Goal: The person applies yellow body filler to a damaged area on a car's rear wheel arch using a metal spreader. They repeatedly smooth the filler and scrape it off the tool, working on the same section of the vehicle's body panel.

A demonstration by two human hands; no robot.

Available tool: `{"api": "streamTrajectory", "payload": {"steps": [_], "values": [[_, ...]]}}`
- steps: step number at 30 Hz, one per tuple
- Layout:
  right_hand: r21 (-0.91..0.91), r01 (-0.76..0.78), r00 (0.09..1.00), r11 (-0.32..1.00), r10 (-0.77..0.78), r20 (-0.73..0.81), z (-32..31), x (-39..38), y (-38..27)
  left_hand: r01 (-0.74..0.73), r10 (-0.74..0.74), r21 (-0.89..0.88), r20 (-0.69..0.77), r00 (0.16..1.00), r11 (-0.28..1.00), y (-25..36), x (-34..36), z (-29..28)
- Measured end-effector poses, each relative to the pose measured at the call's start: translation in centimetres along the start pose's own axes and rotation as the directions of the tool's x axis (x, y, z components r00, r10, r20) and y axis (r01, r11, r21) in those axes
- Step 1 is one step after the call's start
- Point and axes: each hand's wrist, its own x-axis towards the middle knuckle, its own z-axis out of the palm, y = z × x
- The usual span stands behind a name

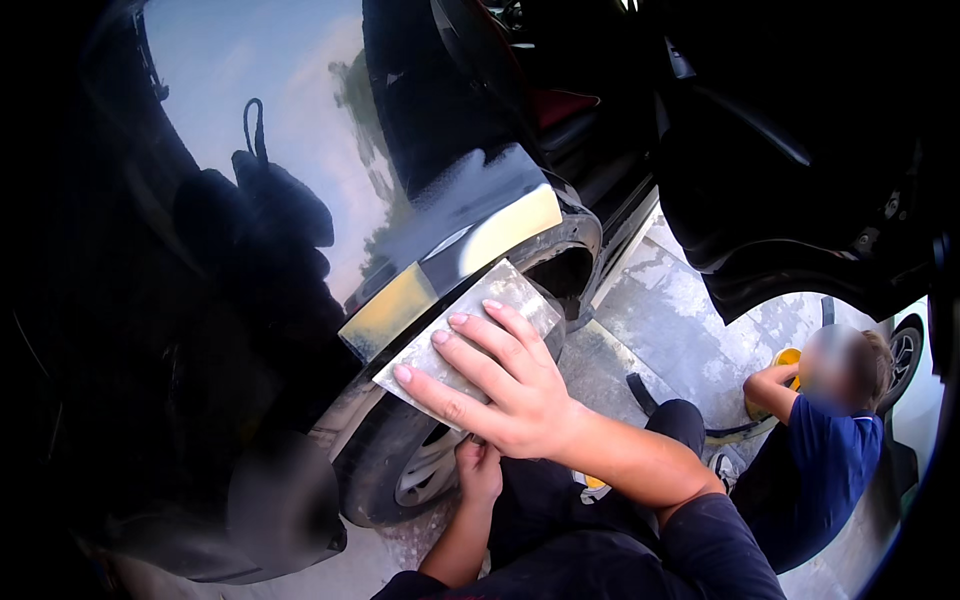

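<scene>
My right hand [500, 395] lies across a grey, speckled flat rectangular plate [520, 290], fingers spread over its upper face and holding it. My left hand [478, 470] is lower, just under the plate, with fingers curled; what they grip is mostly hidden. Immediately beyond the plate is the arched rim of a glossy black car panel [280, 120], bearing a yellowish patch [385, 305], a second pale patch [510, 225] and dull grey areas. Beneath the arch sits a tyre [365, 470] with a silver wheel.
An open black car door [780, 150] overhangs the right. A co-worker [830, 450] in a blue shirt crouches on the grey paving [660, 300] by a yellow container [786, 356]. A curved dark strip [640, 390] lies nearby; a light-coloured car [915, 410] stands at far right.
</scene>
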Motion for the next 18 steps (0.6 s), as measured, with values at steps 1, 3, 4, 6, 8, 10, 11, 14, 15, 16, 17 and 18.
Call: {"api": "streamTrajectory", "payload": {"steps": [1,3,4,6,8,10,11,14,15,16,17,18], "values": [[0.012,-0.013,1.000,1.000,0.013,0.004,-0.7,0.3,0.0,0.038,-0.038,-0.009,0.008,0.999,0.999,-0.1,0.0,-0.2],[0.018,-0.030,1.000,0.999,0.030,0.004,-1.9,0.9,0.3,0.113,-0.113,-0.027,0.023,0.993,0.993,-0.9,-0.4,-1.0],[-0.019,0.001,0.999,1.000,-0.002,-0.036,-2.0,1.5,1.1,0.131,-0.130,-0.015,0.013,0.991,0.991,-1.1,-0.5,-1.1],[-0.048,0.049,0.998,0.998,-0.051,-0.032,-2.4,3.1,2.6,0.164,-0.164,0.009,-0.018,0.986,0.986,-1.2,-0.6,-1.5],[-0.079,0.096,0.995,0.992,-0.098,-0.023,-2.9,4.6,4.0,0.172,-0.172,0.000,-0.031,0.985,0.985,-0.9,-0.5,-1.0],[-0.090,0.121,0.993,0.989,-0.121,0.002,-3.4,6.0,4.8,0.179,-0.178,0.018,-0.041,0.983,0.984,-0.9,-0.5,-1.0],[-0.083,0.138,0.990,0.987,-0.138,0.005,-3.5,6.6,5.2,0.180,-0.179,0.017,-0.040,0.983,0.984,-0.8,-0.5,-0.9],[-0.089,0.195,0.981,0.977,-0.193,0.028,-3.2,7.5,6.2,0.181,-0.180,0.014,-0.040,0.983,0.983,-0.9,-0.5,-0.9],[-0.087,0.206,0.979,0.975,-0.203,0.035,-3.1,7.7,6.3,0.180,-0.179,0.012,-0.041,0.983,0.984,-1.0,-0.4,-1.0],[-0.083,0.215,0.976,0.973,-0.212,0.044,-3.1,8.0,6.5,0.181,-0.181,0.008,-0.044,0.983,0.983,-1.1,-0.4,-1.1],[-0.075,0.218,0.975,0.973,-0.214,0.052,-3.1,8.1,6.5,0.177,-0.177,0.009,-0.040,0.983,0.984,-1.2,-0.3,-1.2],[-0.061,0.218,0.975,0.974,-0.215,0.057,-3.1,8.3,6.5,0.172,-0.172,0.010,-0.037,0.984,0.985,-1.3,-0.3,-1.3]]}}
